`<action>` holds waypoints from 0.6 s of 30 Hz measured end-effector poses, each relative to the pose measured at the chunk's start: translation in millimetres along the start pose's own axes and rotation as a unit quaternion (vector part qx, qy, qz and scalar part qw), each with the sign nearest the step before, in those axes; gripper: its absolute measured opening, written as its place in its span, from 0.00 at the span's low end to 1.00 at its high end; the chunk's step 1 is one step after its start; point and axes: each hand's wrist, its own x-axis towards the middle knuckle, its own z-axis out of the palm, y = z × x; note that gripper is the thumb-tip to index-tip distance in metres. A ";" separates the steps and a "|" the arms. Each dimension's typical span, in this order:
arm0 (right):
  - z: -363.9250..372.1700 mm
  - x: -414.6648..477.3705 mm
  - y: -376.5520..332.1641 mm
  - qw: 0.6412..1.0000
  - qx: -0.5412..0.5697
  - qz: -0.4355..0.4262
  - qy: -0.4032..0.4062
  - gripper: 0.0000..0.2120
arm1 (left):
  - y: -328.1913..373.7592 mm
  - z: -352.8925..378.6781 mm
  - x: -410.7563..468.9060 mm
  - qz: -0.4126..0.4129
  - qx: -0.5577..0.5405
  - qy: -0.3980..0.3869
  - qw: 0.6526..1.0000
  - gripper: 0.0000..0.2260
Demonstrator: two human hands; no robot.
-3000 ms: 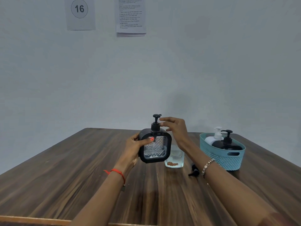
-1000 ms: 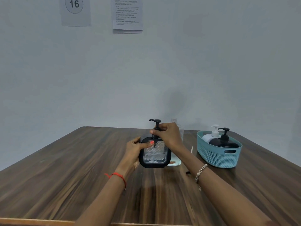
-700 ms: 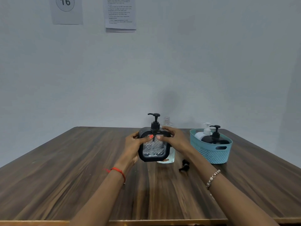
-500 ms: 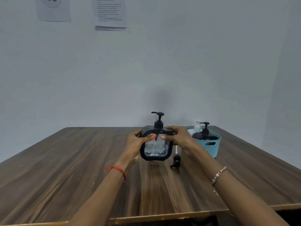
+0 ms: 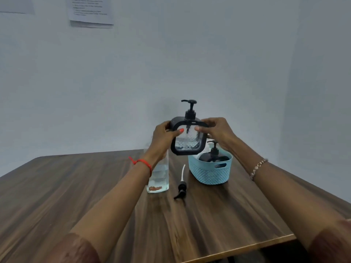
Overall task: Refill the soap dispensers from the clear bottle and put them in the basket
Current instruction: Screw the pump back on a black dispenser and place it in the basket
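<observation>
A square black-framed soap dispenser [image 5: 188, 143] with a clear patterned window and a black pump hangs in the air above the table. My left hand [image 5: 163, 139] grips its left side and my right hand [image 5: 216, 132] grips its right side. It is just above and left of the blue basket [image 5: 209, 170], which holds a dark dispenser [image 5: 213, 156]; a white one behind it is mostly hidden. The clear bottle [image 5: 158, 177] stands uncapped behind my left wrist. Its loose black pump [image 5: 181, 187] with a white tube lies on the table.
The wooden table [image 5: 76, 186] ends at a front edge near my elbows and a right edge past the basket. A grey wall with taped paper sheets [image 5: 90, 11] rises close behind the table.
Both hands have lifted the square dispenser off the table and carried it right, up over the basket's left rim. The view has swung to the right.
</observation>
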 end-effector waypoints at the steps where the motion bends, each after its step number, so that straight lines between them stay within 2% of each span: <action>1: -2.9 7.0 1.2 1.000 -0.002 -0.009 0.010 0.25 | -0.3 5.9 9.5 0.004 0.011 0.004 1.000 0.14; 9: -27.6 67.6 18.2 0.997 -0.019 -0.045 0.053 0.23 | -25.2 50.8 77.6 0.015 0.048 0.025 0.998 0.16; 18: -45.0 138.2 60.6 0.998 -0.038 -0.052 -0.001 0.19 | -70.2 73.5 132.3 0.025 0.067 0.054 0.996 0.16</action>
